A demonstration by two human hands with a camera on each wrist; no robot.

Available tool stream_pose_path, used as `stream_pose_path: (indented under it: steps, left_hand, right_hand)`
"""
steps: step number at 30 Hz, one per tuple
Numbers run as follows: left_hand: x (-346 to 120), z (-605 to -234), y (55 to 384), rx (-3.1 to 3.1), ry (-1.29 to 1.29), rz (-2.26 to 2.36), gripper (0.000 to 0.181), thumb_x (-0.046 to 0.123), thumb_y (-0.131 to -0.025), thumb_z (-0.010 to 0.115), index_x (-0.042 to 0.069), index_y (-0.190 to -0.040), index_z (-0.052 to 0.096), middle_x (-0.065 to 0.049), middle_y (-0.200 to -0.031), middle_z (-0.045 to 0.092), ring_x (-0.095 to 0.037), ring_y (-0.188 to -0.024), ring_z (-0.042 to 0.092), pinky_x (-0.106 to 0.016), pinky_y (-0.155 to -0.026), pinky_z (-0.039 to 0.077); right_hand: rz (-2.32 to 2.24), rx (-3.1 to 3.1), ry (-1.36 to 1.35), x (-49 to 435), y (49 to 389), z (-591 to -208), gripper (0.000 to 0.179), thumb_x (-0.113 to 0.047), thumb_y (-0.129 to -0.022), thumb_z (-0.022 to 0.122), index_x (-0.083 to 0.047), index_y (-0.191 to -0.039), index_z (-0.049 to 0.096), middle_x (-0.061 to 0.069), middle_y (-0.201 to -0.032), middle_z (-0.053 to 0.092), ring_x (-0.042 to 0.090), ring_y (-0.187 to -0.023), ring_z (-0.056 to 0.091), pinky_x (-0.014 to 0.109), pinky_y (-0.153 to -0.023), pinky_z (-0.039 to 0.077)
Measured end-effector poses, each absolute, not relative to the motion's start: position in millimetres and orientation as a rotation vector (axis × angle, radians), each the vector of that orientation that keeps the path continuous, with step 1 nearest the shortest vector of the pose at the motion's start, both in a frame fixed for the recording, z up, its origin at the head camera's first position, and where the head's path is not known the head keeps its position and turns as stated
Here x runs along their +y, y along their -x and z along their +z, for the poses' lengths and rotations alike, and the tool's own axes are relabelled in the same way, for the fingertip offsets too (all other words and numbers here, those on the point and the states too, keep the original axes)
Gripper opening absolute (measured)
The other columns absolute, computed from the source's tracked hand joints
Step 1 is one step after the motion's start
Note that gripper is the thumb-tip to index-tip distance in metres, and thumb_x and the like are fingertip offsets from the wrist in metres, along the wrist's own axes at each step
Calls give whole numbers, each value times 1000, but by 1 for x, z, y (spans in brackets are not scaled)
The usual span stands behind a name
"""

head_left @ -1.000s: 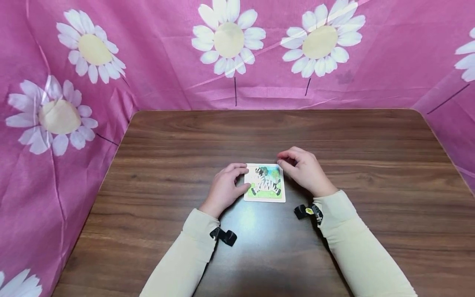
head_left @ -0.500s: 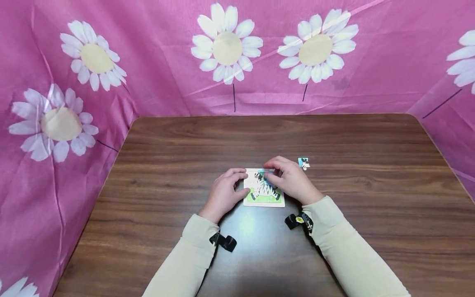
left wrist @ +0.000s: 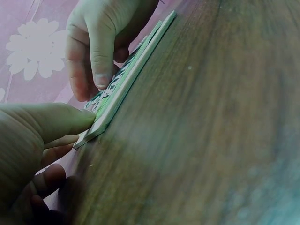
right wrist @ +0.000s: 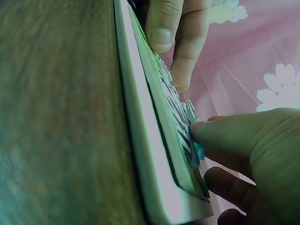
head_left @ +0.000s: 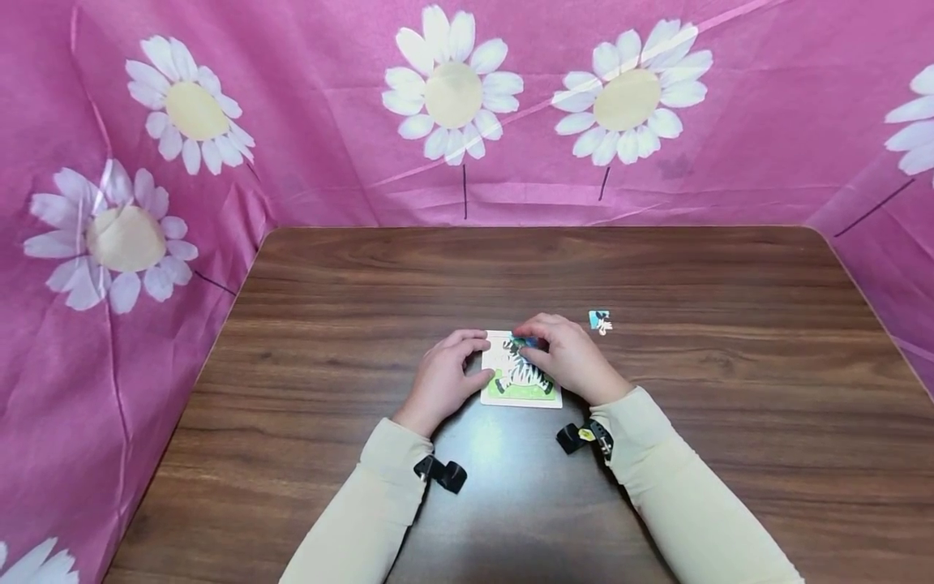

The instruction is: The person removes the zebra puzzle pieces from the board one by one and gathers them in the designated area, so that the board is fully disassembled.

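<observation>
A square zebra jigsaw puzzle [head_left: 520,389] in a pale frame lies on the table before me. My left hand [head_left: 445,373] holds its left side, thumb on the near part and fingers at the far corner. Over the upper right of the picture, my right hand [head_left: 572,357] pinches a puzzle piece [right wrist: 190,112] between thumb and fingers. The right wrist view shows this piece standing up from the picture surface, partly hidden by the thumb. Another loose puzzle piece [head_left: 601,322], blue with black and white, lies beyond the right hand.
The brown wood-grain table [head_left: 730,405] meets a pink cloth [head_left: 540,178] with white daisies at its back and sides. A black wrist mount [head_left: 441,473] is on the left sleeve, and another black mount [head_left: 584,436] is on the right.
My right hand has moved left and nearer, from beside the puzzle's far right corner to over the picture. The loose piece beyond it has come into sight. My left hand keeps its hold.
</observation>
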State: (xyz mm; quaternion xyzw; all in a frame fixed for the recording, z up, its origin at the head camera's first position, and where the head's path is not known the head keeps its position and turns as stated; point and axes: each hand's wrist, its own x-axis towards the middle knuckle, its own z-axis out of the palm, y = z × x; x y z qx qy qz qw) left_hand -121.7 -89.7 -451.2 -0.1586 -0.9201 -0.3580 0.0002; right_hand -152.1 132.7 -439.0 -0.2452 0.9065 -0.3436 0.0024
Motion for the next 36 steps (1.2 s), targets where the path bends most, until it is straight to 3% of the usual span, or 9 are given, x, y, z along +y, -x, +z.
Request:
stream_pose_path:
  steps: [8, 22, 29, 36]
  left_hand:
    - [-88, -451, 123, -2903, 502, -1116, 42, 26, -84, 79, 10, -122, 71, 2, -133, 63, -22, -122, 59, -46, -103, 42]
    - [-89, -451, 125, -2875, 530, -1116, 40, 22, -83, 80, 8, -119, 72, 1, -132, 64, -22, -118, 61, -43, -100, 44]
    - [-89, -450, 125, -2889, 507, -1122, 39, 23, -83, 80, 8, -119, 72, 1, -132, 63, -22, -119, 60, -44, -102, 42]
    - [-93, -449, 123, -2905, 514, -1114, 39, 23, -84, 79, 8, -119, 72, 1, -133, 63, -21, -119, 60, -43, -103, 42]
  right_hand:
    - [-1064, 2828, 701, 133, 152, -440, 28, -11, -91, 73, -8, -119, 72, 0, -107, 65, 16, -86, 57, 35, -76, 46]
    - [-1157, 2832, 639, 143, 157, -443, 17, -19, -84, 81, -13, -96, 71, -3, -81, 61, 14, -73, 55, 32, -66, 45]
    - [-1233, 2678, 636, 151, 157, -439, 24, -6, -88, 73, -9, -111, 70, 1, -93, 67, 16, -80, 56, 28, -71, 46]
    - [-1267, 2714, 569, 147, 152, -444, 17, -8, -89, 75, -10, -105, 71, 0, -87, 66, 16, -77, 55, 27, -68, 44]
